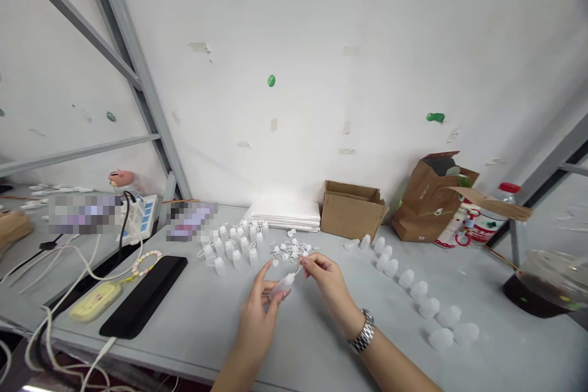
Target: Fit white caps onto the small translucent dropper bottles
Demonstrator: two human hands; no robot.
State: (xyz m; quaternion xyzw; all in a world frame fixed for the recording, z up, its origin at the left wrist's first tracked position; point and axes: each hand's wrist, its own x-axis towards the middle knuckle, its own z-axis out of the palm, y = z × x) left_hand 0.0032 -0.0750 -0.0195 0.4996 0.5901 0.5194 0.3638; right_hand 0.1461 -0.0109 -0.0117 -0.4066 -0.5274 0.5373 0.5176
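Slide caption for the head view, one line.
Left hand holds a small translucent bottle, right hand close to its nozzle, with loose white caps beyond.

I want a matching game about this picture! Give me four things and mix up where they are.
1. held bottle
2. silver watch
3. cardboard box
4. yellow case

A. beside the long black pad
B. in the left hand
C. next to the white stack
D. on the right hand's wrist

Pairs: 1-B, 2-D, 3-C, 4-A

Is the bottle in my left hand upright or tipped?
Tipped: the bottle slants in your left hand, its neck toward your right hand.
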